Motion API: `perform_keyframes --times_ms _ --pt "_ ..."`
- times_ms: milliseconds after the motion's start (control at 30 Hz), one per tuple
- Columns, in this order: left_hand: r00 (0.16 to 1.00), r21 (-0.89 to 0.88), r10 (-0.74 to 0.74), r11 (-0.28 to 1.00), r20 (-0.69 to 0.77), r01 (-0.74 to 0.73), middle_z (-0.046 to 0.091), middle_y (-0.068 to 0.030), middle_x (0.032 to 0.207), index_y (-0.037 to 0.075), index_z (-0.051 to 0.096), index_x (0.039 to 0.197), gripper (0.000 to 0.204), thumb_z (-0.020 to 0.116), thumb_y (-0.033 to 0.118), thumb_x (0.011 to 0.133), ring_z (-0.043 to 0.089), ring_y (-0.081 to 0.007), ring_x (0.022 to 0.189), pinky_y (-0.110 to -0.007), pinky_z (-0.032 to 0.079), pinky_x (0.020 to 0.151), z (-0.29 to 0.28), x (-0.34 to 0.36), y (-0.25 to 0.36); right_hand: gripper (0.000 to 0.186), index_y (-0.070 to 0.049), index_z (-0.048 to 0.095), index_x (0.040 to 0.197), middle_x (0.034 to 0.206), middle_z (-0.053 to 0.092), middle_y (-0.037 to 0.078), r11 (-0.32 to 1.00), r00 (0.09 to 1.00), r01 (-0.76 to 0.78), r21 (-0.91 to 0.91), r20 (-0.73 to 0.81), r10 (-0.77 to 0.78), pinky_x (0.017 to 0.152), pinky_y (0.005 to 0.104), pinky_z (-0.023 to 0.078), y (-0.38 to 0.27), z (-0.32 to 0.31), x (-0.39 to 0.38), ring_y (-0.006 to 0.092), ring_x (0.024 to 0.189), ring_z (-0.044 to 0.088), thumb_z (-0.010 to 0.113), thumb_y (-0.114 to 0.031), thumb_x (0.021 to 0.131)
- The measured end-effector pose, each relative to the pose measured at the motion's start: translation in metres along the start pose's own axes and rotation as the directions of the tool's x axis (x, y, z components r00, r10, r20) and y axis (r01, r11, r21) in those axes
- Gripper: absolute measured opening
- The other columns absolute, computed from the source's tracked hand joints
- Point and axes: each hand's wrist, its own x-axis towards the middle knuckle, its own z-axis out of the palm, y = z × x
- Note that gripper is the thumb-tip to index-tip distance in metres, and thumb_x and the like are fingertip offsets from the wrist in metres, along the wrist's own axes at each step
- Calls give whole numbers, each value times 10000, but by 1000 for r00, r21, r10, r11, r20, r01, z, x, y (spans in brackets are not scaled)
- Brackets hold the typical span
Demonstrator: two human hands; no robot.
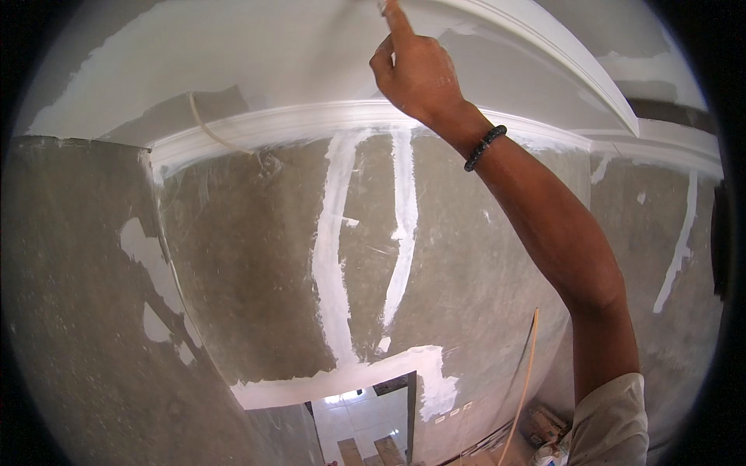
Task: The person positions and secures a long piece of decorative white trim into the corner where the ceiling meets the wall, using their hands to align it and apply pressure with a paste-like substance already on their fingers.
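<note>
My right hand [420, 78] is raised to the pale, plastered ceiling [287, 46] at the top. Its index finger stretches up past the picture's edge, with white paste at the fingertip. The thumb is bent, and the other fingers look folded behind the hand. Whatever they may hold is hidden. A dark beaded bracelet [486, 147] circles that wrist. Behind the arm, a white cornice [311, 116] runs along the top of a grey wall [249, 256]. Two white filler strips [332, 256] come down the wall from the cornice. My left hand is out of view.
A doorway [361, 423] with a white-filled edge opens low in the wall. A pale cable [206, 124] hangs from the ceiling at the left. An orange pole or cord [522, 373] rises at lower right, near piled materials [548, 427]. A stepped ceiling edge [575, 70] curves at upper right.
</note>
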Motion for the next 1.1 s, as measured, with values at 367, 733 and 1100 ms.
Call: perform_keyframes --times_ms 367,733,1100 --pt "995 33 -93 995 -26 94 558 -49 1163 156 607 1289 469 698 408 904 550 -260 963 -476 502 698 -8 31 -28 617 -85 408 1546 1023 730 186 991 988 103 -83 122 -92 717 372 576 2 4 -20 252 702 708 593 -108 958" --pt "982 89 -88 993 167 74 535 -6 926 155 642 1152 315 727 318 897 489 -169 623 -304 392 491 18 97 -157 591 -136 533 1469 1285 629 132 380 681 680 -627 349 -644 1029 521 476 15 -100 8 307 1185 562 705 -70 907" --pt "845 55 -324 941 426 333 592 -41 965 135 597 1348 488 731 234 890 580 -176 735 -323 464 612 186 31 -200 650 -116 468 1512 1665 204 201 -269 504 741 -616 774 -383 1243 685 61 -42 -96 88 443 1564 36 466 95 897"
